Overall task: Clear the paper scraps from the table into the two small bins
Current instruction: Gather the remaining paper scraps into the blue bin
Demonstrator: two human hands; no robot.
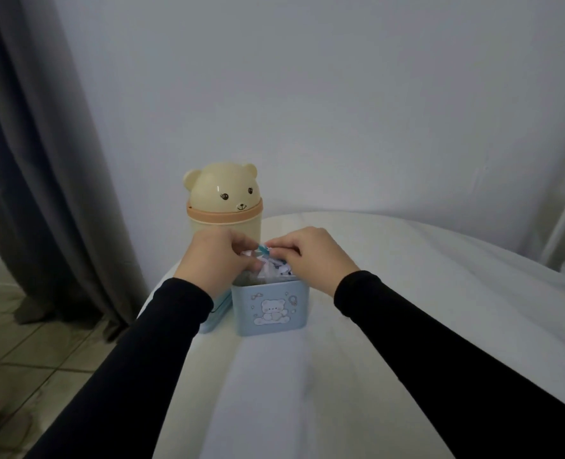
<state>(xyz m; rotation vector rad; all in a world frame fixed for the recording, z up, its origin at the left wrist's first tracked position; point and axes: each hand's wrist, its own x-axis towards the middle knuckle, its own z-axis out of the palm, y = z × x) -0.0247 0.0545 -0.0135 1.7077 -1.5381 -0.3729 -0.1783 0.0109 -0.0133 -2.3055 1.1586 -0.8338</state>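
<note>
Both hands meet over the open top of the blue bin (270,306), at the near-left corner of the table (406,326).

Left hand (215,260): fingers curled, fingertips pinched on a small light-blue strip (263,249) just above the bin's mouth. Whether the strip is a clip, a bag tie or a scrap, cannot tell.

Right hand (310,256): fingers bent down, tips closed on the same strip from the other side. The two hands touch or nearly touch at that point.

Paper scraps (279,268): white bits with dark marks, heaped inside the blue bin, rising to its rim, partly wrapped in something thin and clear. Hands hide most of the pile.

Blue bin: square, upright, bear picture facing the camera. A second light-blue piece (212,321) sits against its left side under the left sleeve (161,342); mostly hidden.

Bear bin (224,200): cream, round, bear-head lid on, orange band below the lid. Stands just behind the blue bin, close to the table's back-left edge.

Edges: the table's left edge curves down directly left of both bins. Beyond it are tiled floor (26,352) and a grey curtain (42,160). Wall (307,94) close behind.

Room: white tablecloth lies bare right of and in front of the bins. Right sleeve (440,342) crosses it.
</note>
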